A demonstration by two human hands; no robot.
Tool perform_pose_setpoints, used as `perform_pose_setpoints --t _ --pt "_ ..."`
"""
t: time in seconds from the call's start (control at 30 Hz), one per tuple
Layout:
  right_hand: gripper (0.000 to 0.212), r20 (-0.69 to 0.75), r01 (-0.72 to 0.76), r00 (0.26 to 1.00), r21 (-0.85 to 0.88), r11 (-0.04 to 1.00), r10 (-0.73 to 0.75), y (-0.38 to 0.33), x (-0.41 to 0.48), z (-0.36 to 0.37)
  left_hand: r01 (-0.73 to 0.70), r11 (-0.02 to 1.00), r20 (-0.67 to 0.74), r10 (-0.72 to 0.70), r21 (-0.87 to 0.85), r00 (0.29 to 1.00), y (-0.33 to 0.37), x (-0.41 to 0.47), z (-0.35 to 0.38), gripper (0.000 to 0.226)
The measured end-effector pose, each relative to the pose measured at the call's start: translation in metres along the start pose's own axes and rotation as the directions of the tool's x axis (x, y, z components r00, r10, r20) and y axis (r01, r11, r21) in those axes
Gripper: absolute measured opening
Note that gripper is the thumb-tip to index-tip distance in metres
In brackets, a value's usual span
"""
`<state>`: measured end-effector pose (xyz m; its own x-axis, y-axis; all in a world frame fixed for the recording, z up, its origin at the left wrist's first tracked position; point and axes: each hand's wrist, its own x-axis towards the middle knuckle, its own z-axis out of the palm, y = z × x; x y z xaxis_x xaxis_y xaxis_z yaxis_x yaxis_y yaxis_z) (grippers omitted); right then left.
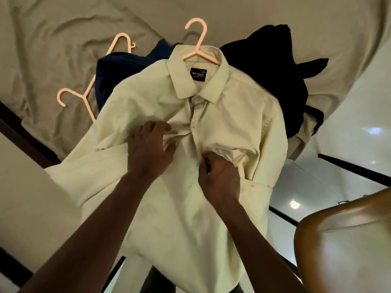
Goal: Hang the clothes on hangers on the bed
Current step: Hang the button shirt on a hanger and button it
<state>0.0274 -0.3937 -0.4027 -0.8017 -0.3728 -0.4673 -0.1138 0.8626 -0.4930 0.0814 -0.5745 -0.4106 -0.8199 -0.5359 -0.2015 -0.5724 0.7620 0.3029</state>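
A pale yellow collared shirt [228, 115] lies face up on the bed, with a peach hanger [198, 42] inside its collar and the hook sticking out above. My left hand [149, 149] presses on the shirt's front, left of the button placket, with its fingers spread. My right hand [218, 176] pinches the placket fabric lower down, fingers closed on it. The shirt's lower part hangs over the bed's edge toward me.
A navy garment [118, 70] lies behind the shirt on the left, with two more peach hangers [84, 96] beside it. A black garment [273, 62] is piled at the right. The beige bedsheet [63, 28] is wrinkled. A brown chair back [338, 225] stands at lower right.
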Motion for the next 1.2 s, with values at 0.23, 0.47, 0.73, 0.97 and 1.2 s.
perform_pose_setpoints --t 0.23,0.47,0.73,0.97,1.2 --pt "0.023 -0.012 -0.193 0.98 0.19 0.963 0.199 -0.018 -0.009 -0.003 -0.05 0.999 -0.169 0.052 0.014 0.984 -0.006 -0.024 0.012 0.015" --pt "0.022 0.248 -0.412 0.901 0.743 0.528 0.355 -0.027 -0.011 0.009 -0.026 0.921 -0.137 -0.03 -0.39 0.99 0.019 -0.06 0.008 0.01" --pt "0.025 0.287 -0.394 0.907 0.836 0.381 0.307 -0.026 -0.031 0.016 0.354 0.568 0.219 -0.294 -0.743 0.93 0.023 -0.072 0.004 0.006" --pt "0.016 0.238 -0.349 0.925 0.841 0.413 0.296 -0.032 -0.033 0.015 0.264 0.773 0.014 -0.314 -0.577 0.949 0.027 -0.075 0.003 0.007" --pt "0.011 0.157 -0.307 0.911 0.875 0.374 0.381 -0.039 -0.04 0.021 0.144 0.911 -0.136 -0.211 -0.387 0.968 0.031 -0.079 0.003 0.01"
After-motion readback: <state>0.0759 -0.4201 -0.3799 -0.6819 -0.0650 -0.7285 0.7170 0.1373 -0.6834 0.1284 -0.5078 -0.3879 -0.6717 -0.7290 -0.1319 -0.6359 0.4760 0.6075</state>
